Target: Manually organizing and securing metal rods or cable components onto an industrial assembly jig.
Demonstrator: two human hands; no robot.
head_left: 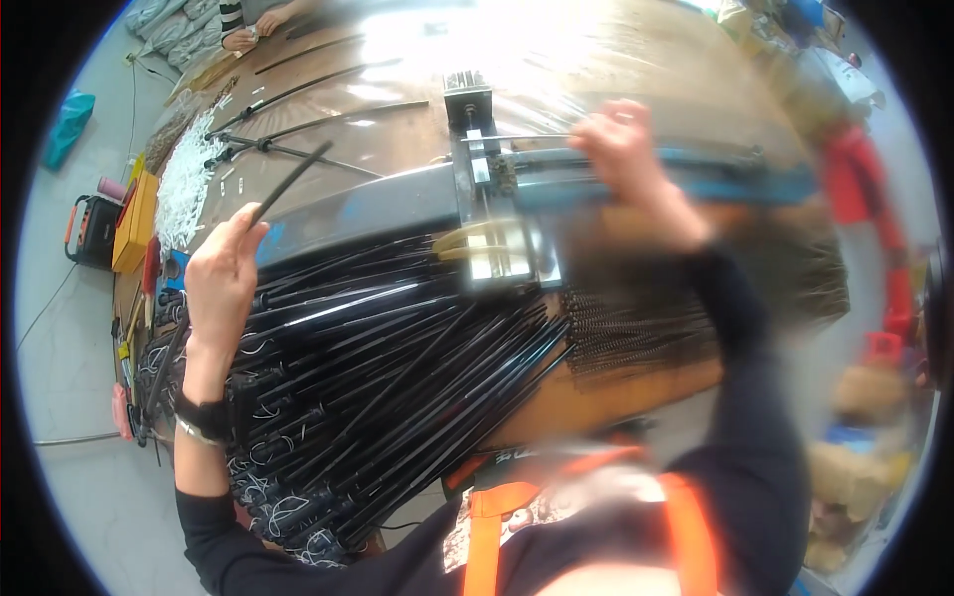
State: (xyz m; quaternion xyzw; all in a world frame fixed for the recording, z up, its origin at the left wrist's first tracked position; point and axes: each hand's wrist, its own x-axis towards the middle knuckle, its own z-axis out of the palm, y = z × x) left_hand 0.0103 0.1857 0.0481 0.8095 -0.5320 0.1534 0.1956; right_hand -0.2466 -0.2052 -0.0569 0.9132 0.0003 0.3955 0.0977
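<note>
From the head view, the left hand (221, 278) is raised over the worktop (636, 60), its fingers pinched around the lower end of a thin black rod (290, 184) that slants up and away, clear of the rest, so it looks singled out from the heap. Below it a large pile of black rods (397, 387) fans across the near edge, likely kept within easy reach.

The right hand (621, 149), blurred by motion, is closed over the blue lever (696, 169) of a small metal press (487, 189) that stands behind the pile. Coiled springs (636, 338) lie just right of the rods.

At the far left edge sit a flat yellow box (134, 223) and a heap of small white pieces (187, 179). Another person's hands (260, 25) work at the far corner.
</note>
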